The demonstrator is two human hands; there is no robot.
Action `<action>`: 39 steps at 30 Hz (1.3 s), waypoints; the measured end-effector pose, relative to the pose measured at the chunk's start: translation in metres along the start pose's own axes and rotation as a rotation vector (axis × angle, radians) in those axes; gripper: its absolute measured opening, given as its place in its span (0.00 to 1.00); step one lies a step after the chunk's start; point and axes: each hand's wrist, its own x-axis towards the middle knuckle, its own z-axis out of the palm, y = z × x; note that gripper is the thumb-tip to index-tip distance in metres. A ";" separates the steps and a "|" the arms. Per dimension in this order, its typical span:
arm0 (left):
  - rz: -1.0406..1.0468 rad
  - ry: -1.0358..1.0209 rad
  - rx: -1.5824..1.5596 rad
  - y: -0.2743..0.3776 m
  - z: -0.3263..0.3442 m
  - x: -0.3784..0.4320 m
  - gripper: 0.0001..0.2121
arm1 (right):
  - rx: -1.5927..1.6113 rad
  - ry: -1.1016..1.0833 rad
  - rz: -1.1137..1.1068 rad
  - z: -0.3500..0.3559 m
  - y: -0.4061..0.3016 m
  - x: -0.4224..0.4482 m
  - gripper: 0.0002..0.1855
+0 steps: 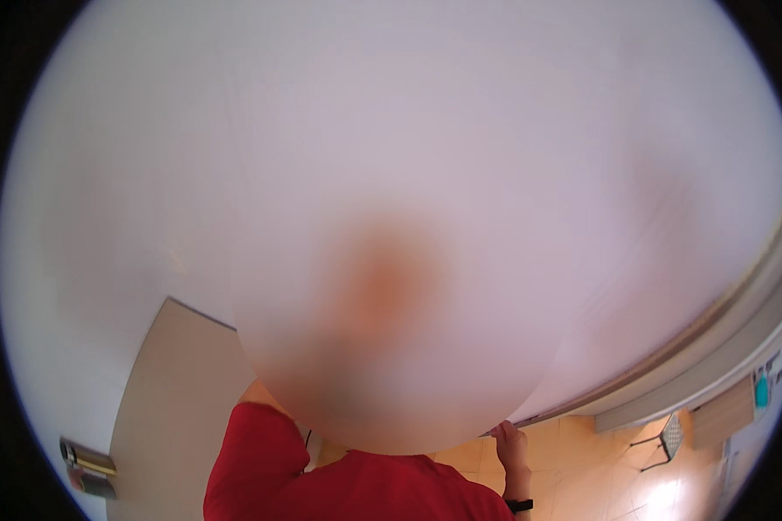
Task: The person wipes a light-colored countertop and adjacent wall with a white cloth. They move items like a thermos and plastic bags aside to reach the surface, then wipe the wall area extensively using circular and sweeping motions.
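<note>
A large blurred round patch [397, 195] covers the middle of the view and hides what is behind it, with an orange smudge near its centre. Below it I see a red shirt [391, 488] and, on the left, a raised red sleeve [254, 449]. That arm runs up behind the patch, so my left hand is out of sight. At the lower right is my right hand [511, 444], with a black band [520, 505] at its wrist. Its fingertips are bunched by a thin dark edge; whether they grip it I cannot tell.
A pale, plain surface [137, 163] fills most of the view. A tan panel [169, 404] stands at the left, beside a small gold-and-dark thing [91, 465]. On the right are an orange tiled floor [560, 469], a chair [670, 439], a wood-toned piece of furniture [723, 410] and a teal object [762, 391].
</note>
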 end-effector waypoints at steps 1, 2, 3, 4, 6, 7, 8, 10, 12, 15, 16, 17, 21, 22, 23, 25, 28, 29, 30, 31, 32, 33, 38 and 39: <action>0.093 -0.063 0.016 0.002 0.010 -0.013 0.37 | 0.019 0.045 -0.005 -0.004 0.001 -0.001 0.10; 0.189 -0.139 0.067 -0.003 0.009 -0.016 0.38 | 0.055 0.067 -0.031 -0.006 0.000 -0.001 0.11; 0.096 -0.050 0.038 -0.012 0.004 -0.007 0.37 | 0.057 0.086 -0.022 -0.009 0.003 -0.003 0.11; -0.002 0.039 -0.004 -0.022 -0.002 0.009 0.37 | 0.053 0.109 -0.007 -0.013 0.009 -0.008 0.11; -0.162 0.241 -0.032 -0.055 -0.011 0.068 0.34 | 0.046 0.133 0.052 -0.019 0.021 -0.017 0.10; -0.328 0.269 -0.157 -0.068 -0.014 0.095 0.33 | 0.040 0.140 0.101 -0.023 0.029 -0.026 0.10; -0.439 0.281 -0.251 -0.071 -0.021 0.125 0.33 | 0.040 0.142 0.150 -0.024 0.037 -0.035 0.10; -0.222 0.368 0.013 -0.083 -0.034 0.168 0.31 | 0.078 0.104 0.172 -0.014 0.047 -0.046 0.10; -0.054 0.359 0.138 -0.062 -0.033 0.198 0.29 | 0.069 0.093 0.183 -0.005 0.043 -0.053 0.10; 0.065 0.197 -0.038 0.021 -0.010 0.210 0.26 | 0.002 0.143 0.192 -0.012 0.032 -0.065 0.09; 0.165 0.089 -0.015 0.046 -0.011 0.204 0.24 | 0.017 0.147 0.159 -0.010 0.023 -0.061 0.09; 0.258 -0.016 -0.004 0.070 -0.001 0.187 0.23 | 0.023 0.156 0.135 -0.010 0.020 -0.058 0.09; 0.718 -0.182 -0.187 0.107 0.019 0.112 0.20 | 0.018 0.179 0.090 -0.029 0.012 -0.050 0.09; 0.702 -0.152 -0.163 0.104 0.019 0.118 0.20 | 0.011 0.210 0.108 -0.036 0.014 -0.053 0.10; 0.685 -0.125 -0.138 0.098 0.018 0.124 0.20 | 0.005 0.237 0.123 -0.042 0.016 -0.056 0.10; 0.571 -0.125 -0.024 0.079 0.018 0.149 0.22 | -0.006 0.249 0.222 -0.047 0.027 -0.070 0.10; 0.197 0.090 0.028 0.045 -0.022 0.255 0.25 | -0.012 0.277 0.309 -0.050 0.049 -0.094 0.10; 0.166 0.263 0.042 0.031 -0.030 0.278 0.24 | -0.001 0.266 0.304 -0.046 0.050 -0.096 0.10; 0.143 0.266 0.097 0.034 -0.038 0.296 0.23 | 0.013 0.260 0.305 -0.042 0.049 -0.096 0.09; 0.114 0.272 0.138 0.043 -0.042 0.310 0.23 | 0.017 0.260 0.316 -0.040 0.049 -0.098 0.09; 0.086 0.278 0.179 0.052 -0.042 0.318 0.23 | 0.022 0.261 0.327 -0.038 0.048 -0.099 0.09; 0.175 0.249 0.129 0.060 -0.038 0.321 0.24 | 0.025 0.255 0.307 -0.035 0.045 -0.098 0.09; 0.646 -0.060 -0.039 0.125 0.000 0.264 0.26 | 0.038 0.280 0.193 -0.031 0.036 -0.084 0.09; 0.783 -0.069 -0.083 0.131 0.008 0.243 0.26 | 0.022 0.289 0.175 -0.033 0.036 -0.083 0.09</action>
